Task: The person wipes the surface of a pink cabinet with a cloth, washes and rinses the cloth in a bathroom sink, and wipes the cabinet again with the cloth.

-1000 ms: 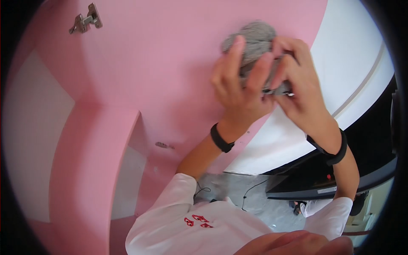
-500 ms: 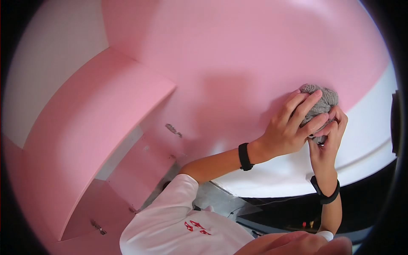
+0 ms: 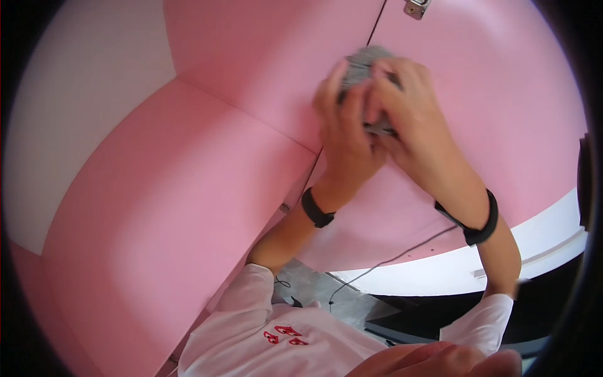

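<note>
A grey cloth (image 3: 363,66), bunched up, is held between my two hands against or just in front of the pink panels. My left hand (image 3: 352,116) wraps round its left side with bent fingers. Round the right side curls my right hand (image 3: 411,103), its fingers pressed into the cloth. Both hands are slightly blurred, and the fingers cover much of the cloth. Above and beside the cloth runs a dark seam (image 3: 377,24) between two pink panels. Whether the cloth touches the surface, I cannot tell.
A metal hinge or latch (image 3: 416,9) sits at the top edge. On the left stands a large pink panel (image 3: 157,207). A thin dark cable (image 3: 402,254) hangs below my forearms, near the grey floor (image 3: 308,283). White panelling (image 3: 553,232) lies at right.
My hands and the grey cloth have moved left and up in the view. The panels also sit differently in the picture; the seam, hinge and more of the cable now show.
</note>
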Tool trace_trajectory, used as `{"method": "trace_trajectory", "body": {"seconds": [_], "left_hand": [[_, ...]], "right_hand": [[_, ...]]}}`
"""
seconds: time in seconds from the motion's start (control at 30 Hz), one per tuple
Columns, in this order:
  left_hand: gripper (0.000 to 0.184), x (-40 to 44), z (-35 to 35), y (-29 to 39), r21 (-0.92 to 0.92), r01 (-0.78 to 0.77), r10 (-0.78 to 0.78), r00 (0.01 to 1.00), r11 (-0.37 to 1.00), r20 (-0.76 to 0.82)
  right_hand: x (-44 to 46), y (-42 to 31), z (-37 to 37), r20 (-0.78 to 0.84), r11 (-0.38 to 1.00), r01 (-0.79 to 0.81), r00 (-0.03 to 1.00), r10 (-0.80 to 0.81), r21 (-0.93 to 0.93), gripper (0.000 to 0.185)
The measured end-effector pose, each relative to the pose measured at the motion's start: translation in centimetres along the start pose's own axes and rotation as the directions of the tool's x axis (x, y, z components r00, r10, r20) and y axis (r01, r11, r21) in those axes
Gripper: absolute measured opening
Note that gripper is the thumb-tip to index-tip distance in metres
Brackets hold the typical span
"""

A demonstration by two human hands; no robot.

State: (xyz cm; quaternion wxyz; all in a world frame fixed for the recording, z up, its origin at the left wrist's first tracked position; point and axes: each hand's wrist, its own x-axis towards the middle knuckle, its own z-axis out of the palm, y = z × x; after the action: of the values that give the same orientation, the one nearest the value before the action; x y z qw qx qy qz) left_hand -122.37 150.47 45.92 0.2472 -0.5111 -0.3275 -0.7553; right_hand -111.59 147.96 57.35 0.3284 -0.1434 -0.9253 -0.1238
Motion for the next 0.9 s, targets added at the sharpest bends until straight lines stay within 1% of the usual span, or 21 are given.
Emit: {"method": "trace_trajectory", "body": {"seconds": [0.03, 0.07, 0.13, 0.17, 0.23, 0.27, 0.3, 0.33, 0.37, 0.4, 0.43, 0.47, 0.53, 0.57, 0.63, 0.67, 0.73, 0.8, 0.83, 0.87, 0.9], "left_hand": [[0.067, -0.5, -0.1, -0.9, -0.046, 0.058, -0.061, 0.994, 0.997, -0.086], [0.067, -1.0, -0.2, -1.6, -0.064, 0.076, -0.081, 0.993, 0.995, -0.088], [0.073, -1.7, -0.8, -3.0, -0.15, 0.216, -0.234, 0.965, 0.965, -0.118], [0.073, -1.7, -1.2, -3.0, -0.172, 0.225, -0.244, 0.965, 0.959, -0.099], [0.072, -1.1, -2.0, -3.0, -0.081, 0.214, -0.221, 0.971, 0.974, -0.095], [0.072, -0.7, -2.2, -3.1, -0.119, 0.211, -0.222, 0.971, 0.97, -0.084], [0.071, -0.1, -2.5, -3.3, -0.076, 0.186, -0.192, 0.979, 0.98, -0.075], [0.07, 2.6, -4.9, -4.3, -0.025, 0.161, -0.162, 0.984, 0.987, -0.068], [0.064, 3.3, -5.8, -3.7, -0.033, 0.139, -0.14, 0.988, 0.99, -0.06], [0.064, 3.4, -5.2, -2.4, -0.055, 0.135, -0.138, 0.99, 0.989, -0.044], [0.062, 3.4, -4.3, -0.9, -0.066, 0.087, -0.089, 0.996, 0.994, -0.025], [0.06, 3.2, -3.5, 0.6, -0.07, 0.039, -0.039, 0.999, 0.997, -0.008], [0.058, 2.3, -1.2, 4.5, -0.093, -0.012, 0.012, 1.0, 0.996, -0.002], [0.056, 1.9, -0.2, 6.5, -0.112, -0.053, 0.053, 0.999, 0.992, -0.005], [0.055, 0.0, 2.4, 10.9, -0.126, -0.084, 0.082, 0.996, 0.988, -0.023], [0.054, -0.5, 3.4, 12.8, -0.141, -0.108, 0.103, 0.994, 0.984, -0.044], [0.051, -1.5, 4.0, 15.7, -0.152, -0.13, 0.123, 0.991, 0.98, -0.052], [0.056, -1.8, 3.8, 19.0, -0.159, -0.172, 0.171, 0.985, 0.972, -0.02], [0.055, -1.9, 4.6, 20.8, -0.167, -0.172, 0.172, 0.985, 0.971, -0.02], [0.055, -2.1, 4.4, 21.5, -0.157, -0.191, 0.191, 0.981, 0.969, -0.017], [0.056, -2.2, 4.0, 22.1, -0.197, -0.196, 0.208, 0.977, 0.961, 0.044]], "right_hand": [[1.0, 0.0, 1.3, 0.004, 0.998, 0.051, 0.999, -0.051, 0.03, 0.041], [1.7, -0.2, 2.5, 0.022, 0.999, 0.038, 0.999, -0.039, 0.016, 0.041], [3.0, -0.9, 4.7, 0.047, 0.999, 0.049, 0.998, -0.05, 0.009, 0.039], [3.1, -1.2, 5.0, 0.049, 1.0, 0.024, 0.999, -0.023, -0.005, 0.039], [3.3, -1.7, 5.1, 0.058, 1.0, -0.009, 0.998, 0.008, 0.015, 0.047], [3.5, -2.0, 5.1, 0.053, 0.999, -0.03, 0.998, 0.031, -0.018, 0.047], [3.8, -2.3, 5.0, 0.039, 0.999, -0.023, 0.999, 0.025, -0.029, 0.047], [6.6, -4.4, 5.0, 0.027, 0.999, -0.013, 1.0, 0.014, -0.033, 0.047], [6.4, -5.3, 4.4, 0.027, 0.997, -0.032, 0.999, 0.034, -0.065, 0.047], [5.1, -5.4, 3.0, 0.001, 0.994, -0.068, 0.998, 0.068, -0.081, 0.042], [3.5, -5.3, 1.5, -0.025, 0.991, -0.098, 0.995, 0.096, -0.09, 0.037], [1.8, -5.2, 0.0, -0.032, 0.99, -0.109, 0.994, 0.106, -0.093, 0.037], [-2.3, -4.9, -3.5, -0.107, 0.966, -0.176, 0.982, 0.158, -0.187, 0.038], [-4.2, -5.1, -5.1, -0.111, 0.965, -0.177, 0.981, 0.158, -0.191, 0.038], [-9.2, -4.8, -8.2, -0.15, 0.951, -0.272, 0.956, 0.251, -0.148, 0.038], [-11.0, -5.0, -9.5, -0.148, 0.946, -0.277, 0.956, 0.253, -0.169, 0.038], [-14.0, -5.7, -11.3, -0.194, 0.934, -0.331, 0.933, 0.303, -0.135, 0.038], [-16.8, -6.7, -13.5, -0.224, 0.927, -0.353, 0.921, 0.319, -0.129, 0.037], [-18.0, -6.5, -14.6, -0.256, 0.917, -0.385, 0.901, 0.35, -0.102, 0.037], [-18.6, -6.9, -14.7, -0.271, 0.922, -0.377, 0.9, 0.342, -0.09, 0.037], [-19.1, -7.6, -14.6, -0.312, 0.9, -0.427, 0.87, 0.382, -0.088, 0.036]]}}
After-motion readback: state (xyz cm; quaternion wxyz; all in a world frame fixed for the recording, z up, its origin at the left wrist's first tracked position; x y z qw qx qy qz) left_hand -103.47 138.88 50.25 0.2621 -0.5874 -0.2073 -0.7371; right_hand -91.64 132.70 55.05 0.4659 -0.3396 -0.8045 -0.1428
